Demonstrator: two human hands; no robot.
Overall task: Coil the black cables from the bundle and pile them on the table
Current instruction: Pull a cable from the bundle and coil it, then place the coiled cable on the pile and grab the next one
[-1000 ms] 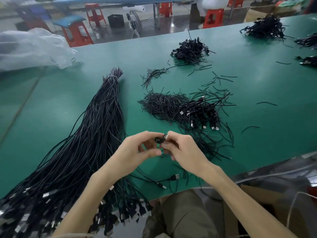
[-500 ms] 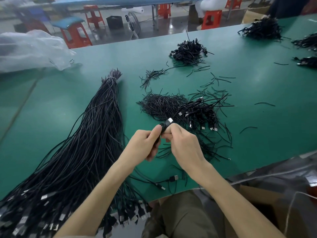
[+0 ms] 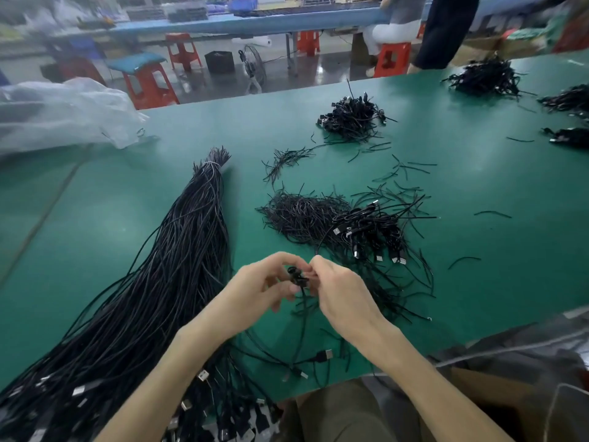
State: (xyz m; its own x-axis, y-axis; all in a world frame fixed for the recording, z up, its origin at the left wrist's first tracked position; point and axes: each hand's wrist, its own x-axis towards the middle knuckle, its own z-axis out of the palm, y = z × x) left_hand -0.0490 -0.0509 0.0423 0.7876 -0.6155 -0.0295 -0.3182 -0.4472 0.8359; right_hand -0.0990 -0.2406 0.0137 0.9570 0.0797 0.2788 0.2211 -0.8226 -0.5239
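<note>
Both hands were close together above the near part of the green counter [image 3: 478, 186], sharing one black cable [image 3: 296, 277]. The left hand [image 3: 255, 288] had its fingers curled and pinched the small wound part of the cable at the fingertips. The right hand [image 3: 344, 298] pinched the same cable from the other side, thumb and forefinger closed on it. A free length of the cable hung from the wound part down toward the counter, and a USB plug [image 3: 325, 355] lay below the hands near the counter's edge. The long bundle [image 3: 178, 266] of straight black cables lay left of the hands, banded at its far tip and fanning toward the person, with its plugs spilling over the near edge. Just beyond the right hand sat a pile of coiled cables [image 3: 373, 231], touching a heap of thin black ties [image 3: 299, 215] on its left. Another coiled pile [image 3: 350, 116] lay farther back, well apart, and more dark piles [image 3: 484, 74] lay at the far right. A clear plastic bag [image 3: 63, 113] rested on the counter's far left. Red stools [image 3: 146, 84] stood on the floor beyond.
</note>
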